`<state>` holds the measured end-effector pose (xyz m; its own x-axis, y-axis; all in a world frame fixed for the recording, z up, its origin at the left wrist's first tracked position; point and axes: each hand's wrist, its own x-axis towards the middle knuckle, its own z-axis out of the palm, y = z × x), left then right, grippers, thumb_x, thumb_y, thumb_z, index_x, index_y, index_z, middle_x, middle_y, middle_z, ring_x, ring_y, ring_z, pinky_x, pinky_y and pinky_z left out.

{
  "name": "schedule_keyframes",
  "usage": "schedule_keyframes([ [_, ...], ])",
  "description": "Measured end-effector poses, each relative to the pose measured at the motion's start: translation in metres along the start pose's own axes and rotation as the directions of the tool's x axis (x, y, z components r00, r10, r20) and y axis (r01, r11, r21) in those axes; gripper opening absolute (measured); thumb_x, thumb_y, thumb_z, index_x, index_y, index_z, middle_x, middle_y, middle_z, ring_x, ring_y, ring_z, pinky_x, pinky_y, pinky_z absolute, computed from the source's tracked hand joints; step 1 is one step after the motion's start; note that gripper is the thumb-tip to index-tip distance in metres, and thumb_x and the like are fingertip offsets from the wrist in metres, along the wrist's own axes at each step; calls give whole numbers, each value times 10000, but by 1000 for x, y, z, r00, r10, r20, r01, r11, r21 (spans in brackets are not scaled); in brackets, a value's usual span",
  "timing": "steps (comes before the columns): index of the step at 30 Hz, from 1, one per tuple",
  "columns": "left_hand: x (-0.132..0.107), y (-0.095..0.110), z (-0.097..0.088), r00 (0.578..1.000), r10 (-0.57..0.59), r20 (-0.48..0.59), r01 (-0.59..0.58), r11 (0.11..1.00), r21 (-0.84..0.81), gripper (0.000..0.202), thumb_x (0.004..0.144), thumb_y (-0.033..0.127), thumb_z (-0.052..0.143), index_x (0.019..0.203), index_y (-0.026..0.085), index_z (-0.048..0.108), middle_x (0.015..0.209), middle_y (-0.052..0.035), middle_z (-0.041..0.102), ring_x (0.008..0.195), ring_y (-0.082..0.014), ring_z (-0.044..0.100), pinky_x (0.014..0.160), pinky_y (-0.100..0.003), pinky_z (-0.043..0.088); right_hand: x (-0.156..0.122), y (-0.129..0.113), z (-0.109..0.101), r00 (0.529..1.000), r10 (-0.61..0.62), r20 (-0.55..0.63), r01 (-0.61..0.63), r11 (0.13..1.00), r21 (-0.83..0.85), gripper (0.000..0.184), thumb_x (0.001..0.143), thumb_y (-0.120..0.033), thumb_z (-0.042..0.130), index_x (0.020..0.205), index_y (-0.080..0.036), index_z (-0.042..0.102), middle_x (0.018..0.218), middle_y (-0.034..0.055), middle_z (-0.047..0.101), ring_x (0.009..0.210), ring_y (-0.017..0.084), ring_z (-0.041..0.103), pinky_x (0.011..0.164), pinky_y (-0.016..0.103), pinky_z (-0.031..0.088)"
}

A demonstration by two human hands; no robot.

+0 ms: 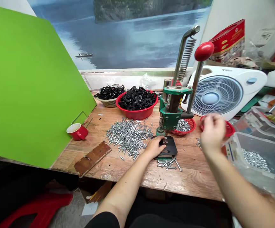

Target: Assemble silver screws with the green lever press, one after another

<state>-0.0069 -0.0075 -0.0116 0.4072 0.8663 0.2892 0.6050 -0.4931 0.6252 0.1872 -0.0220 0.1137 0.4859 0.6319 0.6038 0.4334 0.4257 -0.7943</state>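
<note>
My left hand (pixel 155 146) rests on the black base plate (pixel 169 148) of a green hand press (pixel 172 109), fingers curled at a small metal piece there. My right hand (pixel 212 133) hovers blurred over a small red basket (pixel 229 128) to the right of the press; its fingers look bunched, and I cannot make out what they hold. A pile of silver screws (pixel 128 136) lies left of the press. A few screws (pixel 169 163) sit in front of the base plate.
A red bowl (pixel 137 112) and a woven basket (pixel 109 102) hold black rings. Another red basket (pixel 183 126) of metal parts sits behind the press. A red cup (pixel 77 131), green board (pixel 28 85), white fan (pixel 223 91) and clear bins (pixel 258 155) surround the wooden table (pixel 128 171).
</note>
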Motion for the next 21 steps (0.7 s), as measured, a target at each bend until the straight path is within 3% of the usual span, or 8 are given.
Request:
schedule_keyframes([
  [1,0,-1,1,1000,5,3,-5,1000,-5,408,716,225,612,1112,196,520,1082,-52,593,973,-194,554,878,-332,433,-24,21,0,982,59,182,-36,991,-128,276,861,-376,376,959,-168,527,949,85,564,893,181,528,837,376,416],
  [2,1,-2,1,1000,9,3,-9,1000,-9,409,717,224,611,1114,195,517,1084,-54,591,976,-193,553,881,-332,431,-46,40,3,900,91,427,-13,983,-184,281,859,-372,373,957,-173,546,954,87,579,906,196,529,844,384,412],
  [5,2,-3,3,1000,26,-11,-27,1000,-12,424,721,221,608,1131,189,504,1111,-63,579,1011,-194,536,906,-332,416,-82,72,26,723,59,689,111,974,-200,286,846,-351,393,976,-168,572,993,80,587,953,209,512,873,371,388],
  [7,2,-3,3,999,27,-20,-27,1000,-6,434,719,223,610,1137,184,499,1124,-68,572,1025,-197,528,916,-334,409,-86,78,41,673,34,739,195,956,-221,312,864,-348,348,946,-150,574,964,90,583,933,209,501,855,360,378],
  [9,2,-2,3,1000,26,-17,-26,1000,-2,424,719,218,609,1128,186,503,1112,-63,578,1014,-196,532,912,-332,411,-85,77,47,655,45,754,205,950,-235,339,877,-356,307,870,-144,572,900,90,579,891,202,496,824,344,372],
  [12,2,-2,1,999,37,-2,-37,999,-14,390,722,201,603,1102,201,517,1085,-44,590,995,-186,539,898,-317,417,-87,75,38,654,136,744,3,983,-183,364,880,-409,292,823,-151,544,805,57,561,786,160,497,746,288,381],
  [16,2,-2,2,1000,15,1,-15,1000,-27,355,746,204,575,1096,202,519,1092,-46,586,1000,-183,536,900,-317,411,-92,67,19,569,299,766,-375,923,-81,416,862,-485,299,833,-141,531,628,-1,460,606,103,434,594,217,355],
  [21,6,1,1,999,37,35,-36,999,-14,383,743,200,567,1120,201,496,1113,-47,571,1017,-184,522,910,-313,401,-94,58,2,505,320,801,-429,899,-89,402,853,-477,336,860,-143,558,644,-3,483,623,97,450,606,207,359],
])
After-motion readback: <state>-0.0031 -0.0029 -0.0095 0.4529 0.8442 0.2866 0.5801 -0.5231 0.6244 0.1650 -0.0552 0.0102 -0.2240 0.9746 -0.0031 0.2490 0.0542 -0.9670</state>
